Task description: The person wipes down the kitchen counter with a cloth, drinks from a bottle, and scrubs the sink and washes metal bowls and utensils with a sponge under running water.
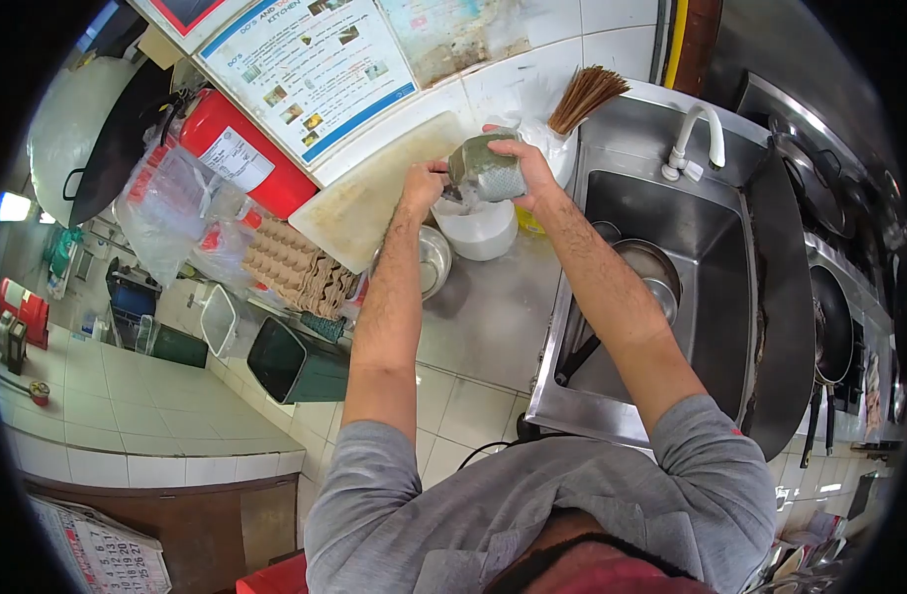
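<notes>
My right hand [534,176] is wrapped round a green-and-silver packet [485,170], from above and from its right side. The packet is tilted over a white plastic tub [478,236] on the steel counter, its lower left end at the tub's mouth. My left hand [429,184] is closed, its fingertips pinching at the packet's left edge. Some pale, clear plastic shows between the packet and the tub. Just left of the tub sits a steel bowl [434,262], partly behind my left forearm.
A cutting board [344,213] leans by the wall, near a red fire extinguisher [245,153] and egg trays [295,265]. To the right are a stick broom [587,97], a white tap [709,139] and a sink [716,262] holding a pan [649,259]. A dark bin [285,358] stands lower left.
</notes>
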`<state>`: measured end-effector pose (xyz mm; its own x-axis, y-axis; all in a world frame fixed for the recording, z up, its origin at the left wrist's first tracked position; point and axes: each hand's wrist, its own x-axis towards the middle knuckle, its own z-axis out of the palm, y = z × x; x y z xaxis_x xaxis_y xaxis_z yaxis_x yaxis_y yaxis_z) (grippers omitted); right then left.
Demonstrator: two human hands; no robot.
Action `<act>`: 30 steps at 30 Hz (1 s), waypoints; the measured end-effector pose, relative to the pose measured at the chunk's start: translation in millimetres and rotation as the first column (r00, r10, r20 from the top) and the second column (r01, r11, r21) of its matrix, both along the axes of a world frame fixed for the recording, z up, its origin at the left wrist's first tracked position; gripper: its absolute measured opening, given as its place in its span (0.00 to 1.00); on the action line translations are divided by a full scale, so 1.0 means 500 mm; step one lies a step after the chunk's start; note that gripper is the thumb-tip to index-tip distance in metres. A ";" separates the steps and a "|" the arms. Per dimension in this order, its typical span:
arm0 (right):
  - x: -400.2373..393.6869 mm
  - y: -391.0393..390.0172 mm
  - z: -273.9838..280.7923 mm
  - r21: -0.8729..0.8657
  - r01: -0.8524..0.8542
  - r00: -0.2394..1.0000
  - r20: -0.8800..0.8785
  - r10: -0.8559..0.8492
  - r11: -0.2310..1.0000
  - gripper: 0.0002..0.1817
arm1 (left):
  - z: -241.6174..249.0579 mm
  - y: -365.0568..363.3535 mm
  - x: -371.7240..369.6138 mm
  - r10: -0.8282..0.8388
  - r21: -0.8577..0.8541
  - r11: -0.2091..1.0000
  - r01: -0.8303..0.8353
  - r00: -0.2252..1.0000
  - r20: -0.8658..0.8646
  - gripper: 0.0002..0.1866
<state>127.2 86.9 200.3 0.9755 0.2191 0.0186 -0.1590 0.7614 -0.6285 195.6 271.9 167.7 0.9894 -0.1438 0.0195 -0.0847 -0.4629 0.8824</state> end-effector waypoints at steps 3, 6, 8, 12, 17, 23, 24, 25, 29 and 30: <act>-0.003 -0.010 0.003 0.000 0.023 0.999 0.022 -0.023 1.000 0.22 | -0.007 -0.009 0.005 -0.125 -0.149 0.982 0.116 0.991 -0.056 0.11; -0.003 -0.016 0.005 0.025 0.031 0.999 0.013 -0.032 0.999 0.22 | 0.044 -0.032 -0.051 -0.242 -0.530 0.840 0.119 0.955 -0.169 0.13; -0.010 -0.019 0.007 -0.066 0.094 0.996 0.006 -0.094 0.993 0.21 | 0.034 -0.029 -0.040 -0.242 -0.573 0.814 0.096 0.953 -0.183 0.14; 0.000 -0.010 -0.018 -0.250 0.307 0.951 0.064 -0.301 0.918 0.20 | 0.051 -0.030 -0.063 -0.223 -0.701 0.709 0.080 0.968 -0.115 0.16; -0.003 0.010 -0.049 -0.545 0.514 0.852 0.235 -0.468 0.662 0.27 | 0.089 -0.061 -0.119 -0.099 -0.445 0.879 0.172 0.978 0.182 0.13; -0.095 -0.041 -0.054 -0.347 0.427 0.901 0.087 -0.425 0.835 0.24 | 0.082 -0.134 -0.193 -0.245 -0.169 0.943 0.287 0.941 0.235 0.14; -0.111 -0.053 -0.068 -0.362 0.492 0.868 0.133 -0.478 0.792 0.25 | 0.065 -0.146 -0.200 -0.241 -0.238 0.925 0.295 0.943 0.230 0.15; -0.139 -0.066 -0.066 -0.359 0.543 0.835 0.132 -0.535 0.759 0.25 | 0.066 -0.168 -0.227 -0.295 -0.317 0.885 0.341 0.937 0.186 0.15; -0.212 -0.136 -0.086 -0.447 0.573 0.808 0.167 -0.566 0.687 0.25 | 0.016 -0.221 -0.260 -0.360 -0.345 0.860 0.376 0.926 0.111 0.18; -0.227 -0.152 -0.100 -0.450 0.600 0.785 0.169 -0.596 0.662 0.25 | 0.004 -0.232 -0.260 -0.395 -0.349 0.843 0.409 0.912 0.113 0.18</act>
<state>13.8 11.1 150.5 0.9000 -0.4279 0.0829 0.2336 0.3130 -0.9206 65.7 155.9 169.4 0.8441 -0.5053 0.1796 -0.2284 -0.0356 0.9729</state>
